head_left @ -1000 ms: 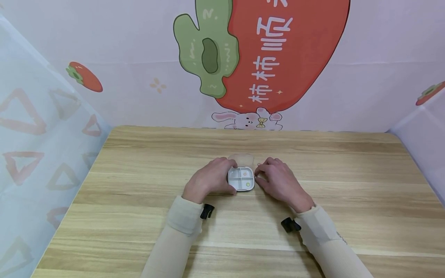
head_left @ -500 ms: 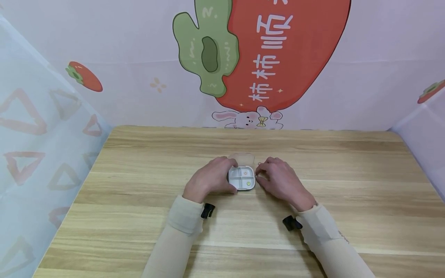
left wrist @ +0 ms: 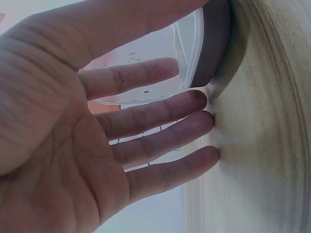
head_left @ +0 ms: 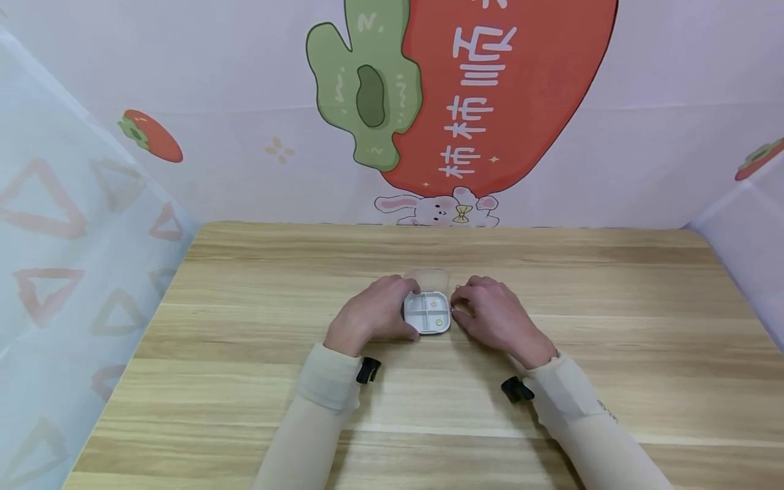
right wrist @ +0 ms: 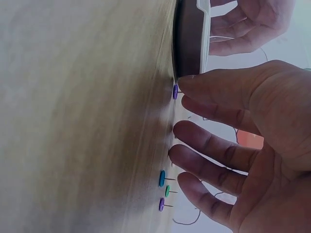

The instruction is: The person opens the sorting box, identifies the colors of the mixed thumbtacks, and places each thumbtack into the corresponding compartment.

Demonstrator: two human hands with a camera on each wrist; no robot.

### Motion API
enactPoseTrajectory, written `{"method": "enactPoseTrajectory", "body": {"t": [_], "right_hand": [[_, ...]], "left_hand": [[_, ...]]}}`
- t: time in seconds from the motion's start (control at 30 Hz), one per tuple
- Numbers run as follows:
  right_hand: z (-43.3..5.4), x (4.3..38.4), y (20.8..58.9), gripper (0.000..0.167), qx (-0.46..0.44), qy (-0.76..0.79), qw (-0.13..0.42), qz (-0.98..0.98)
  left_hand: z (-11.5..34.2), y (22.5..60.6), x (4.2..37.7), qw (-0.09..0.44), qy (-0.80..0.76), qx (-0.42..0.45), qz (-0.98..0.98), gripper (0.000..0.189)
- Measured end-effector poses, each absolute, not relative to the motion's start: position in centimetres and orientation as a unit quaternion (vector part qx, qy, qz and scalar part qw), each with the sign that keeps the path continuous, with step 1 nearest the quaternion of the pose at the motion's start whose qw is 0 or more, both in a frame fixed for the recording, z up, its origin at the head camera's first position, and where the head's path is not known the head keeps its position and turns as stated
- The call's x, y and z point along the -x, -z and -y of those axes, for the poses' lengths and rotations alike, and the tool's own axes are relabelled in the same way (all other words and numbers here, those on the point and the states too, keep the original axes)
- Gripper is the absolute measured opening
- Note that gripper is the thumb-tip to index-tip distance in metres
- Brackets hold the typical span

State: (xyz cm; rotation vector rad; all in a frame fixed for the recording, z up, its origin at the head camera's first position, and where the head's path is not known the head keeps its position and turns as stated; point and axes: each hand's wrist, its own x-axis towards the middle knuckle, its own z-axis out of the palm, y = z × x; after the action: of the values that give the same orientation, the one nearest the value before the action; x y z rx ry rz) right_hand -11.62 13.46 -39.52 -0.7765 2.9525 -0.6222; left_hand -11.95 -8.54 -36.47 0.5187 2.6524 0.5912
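- Box: one small rounded-square plastic box with white rim and divider [head_left: 416, 322], four compartments, on the pale wood-grain tabletop [head_left: 422, 408], between the hands.
- Lid: one clear plastic lid [head_left: 431, 280] beyond the box's far edge. The left wrist view shows it raised from the rim, partly behind the index finger.
- Contents, head view only: two tiny pieces, both in right-side compartments; one orange-pink piece [head_left: 433, 304] in the far one, one yellow-green piece [head_left: 439, 322] in the near one. Too small to identify.
- Tacks, right wrist view: four counted, round coloured heads on the table, metal spikes up. Two purple: one purple tack [right wrist: 175, 91] just beside the box, a second purple tack [right wrist: 162, 204] by the little finger. One teal tack [right wrist: 162, 178], one green tack [right wrist: 167, 191], both near that second purple one. Head view does not show these clearly.
- Box side: dark grey-brown outer wall [right wrist: 188, 39], seen plainly in both wrist views; head view gives mainly the white interior.
- Left hand [head_left: 375, 313]: grips the box's left end between thumb and index finger; other fingers extended.
- Right hand [head_left: 493, 314]: thumb and index tips at the spike of the purple tack nearest the box; cannot tell whether they pinch it. Other fingers loosely bent.
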Motion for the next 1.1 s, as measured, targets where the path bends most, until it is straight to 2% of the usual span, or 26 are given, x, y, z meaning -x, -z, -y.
{"method": "enactPoseTrajectory", "body": {"t": [1.1], "right_hand": [[-13.38, 12.18, 39.46, 0.005, 0.247, 0.203, 0.02, -0.947]], "left_hand": [[8.75, 36.56, 11.96, 0.185, -0.216, -0.184, -0.941, 0.067]]}}
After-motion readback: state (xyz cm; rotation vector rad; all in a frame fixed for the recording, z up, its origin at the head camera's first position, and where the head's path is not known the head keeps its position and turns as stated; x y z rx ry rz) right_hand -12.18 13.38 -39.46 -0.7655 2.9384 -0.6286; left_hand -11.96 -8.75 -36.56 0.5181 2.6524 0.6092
